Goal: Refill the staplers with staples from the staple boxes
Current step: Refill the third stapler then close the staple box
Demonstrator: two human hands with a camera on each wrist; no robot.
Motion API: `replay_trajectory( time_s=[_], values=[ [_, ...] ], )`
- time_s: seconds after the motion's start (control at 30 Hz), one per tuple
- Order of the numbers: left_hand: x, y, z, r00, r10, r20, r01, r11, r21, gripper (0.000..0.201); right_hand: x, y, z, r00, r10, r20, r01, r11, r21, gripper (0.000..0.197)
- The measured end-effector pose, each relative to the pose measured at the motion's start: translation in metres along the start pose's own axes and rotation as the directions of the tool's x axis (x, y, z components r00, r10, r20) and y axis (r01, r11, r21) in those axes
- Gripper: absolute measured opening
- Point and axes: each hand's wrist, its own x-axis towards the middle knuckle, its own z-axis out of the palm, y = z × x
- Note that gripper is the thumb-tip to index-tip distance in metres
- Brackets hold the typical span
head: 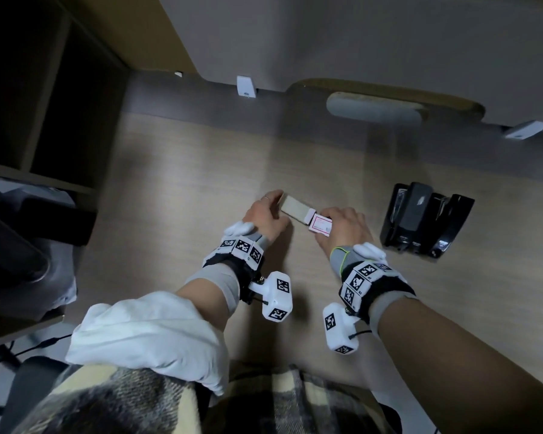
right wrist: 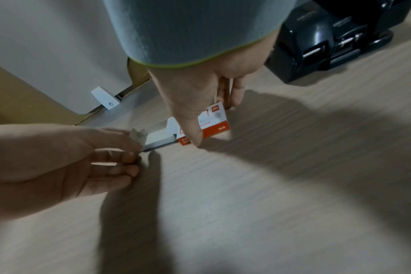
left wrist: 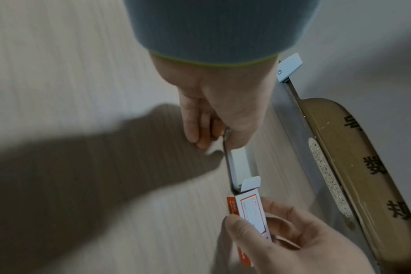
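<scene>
A staple box lies on the wooden desk (head: 201, 158) between my hands. My left hand (head: 275, 203) pinches the far end of its pale inner tray (head: 295, 208), which is slid most of the way out. My right hand (head: 329, 221) grips the red-and-white outer sleeve (head: 320, 226), whose end flap stands open. In the left wrist view the tray (left wrist: 239, 166) points toward the sleeve (left wrist: 251, 213). The right wrist view shows a grey metallic edge under the tray (right wrist: 157, 138). Three black staplers (head: 423, 220) stand side by side right of my right hand, untouched.
A grey partition with white brackets (head: 246, 86) closes the back of the desk. Behind it shows a taped brown cardboard box (left wrist: 340, 166). A dark shelf unit (head: 29, 120) stands at the left, with dark items below it.
</scene>
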Motion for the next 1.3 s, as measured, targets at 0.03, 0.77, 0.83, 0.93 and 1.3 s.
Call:
replay_trajectory(
  time_s=[0.03,0.77,0.83,0.93,1.3],
  values=[
    [0.0,-0.001,0.0,0.999,0.036,0.028,-0.037,0.999,0.022,0.073,0.001,0.0,0.0,1.0,-0.004,0.005,0.004,1.0,0.004,0.026],
    [0.008,0.001,-0.008,0.976,0.182,0.12,-0.205,0.955,0.216,0.036,0.01,0.003,-0.009,0.997,-0.076,-0.009,0.077,0.995,0.061,0.03],
    [0.007,0.001,-0.008,0.976,0.183,0.119,-0.205,0.956,0.21,0.036,0.01,0.002,-0.008,0.995,-0.095,-0.023,0.096,0.99,0.099,0.033],
    [0.006,0.002,-0.009,0.974,0.188,0.123,-0.211,0.955,0.21,0.035,0.011,0.003,-0.005,0.994,-0.095,-0.047,0.101,0.984,0.15,0.037],
    [0.002,-0.003,-0.006,0.968,0.233,0.095,-0.249,0.941,0.228,0.034,0.01,0.007,-0.003,0.99,-0.138,-0.035,0.141,0.977,0.161,0.043]
  ],
)
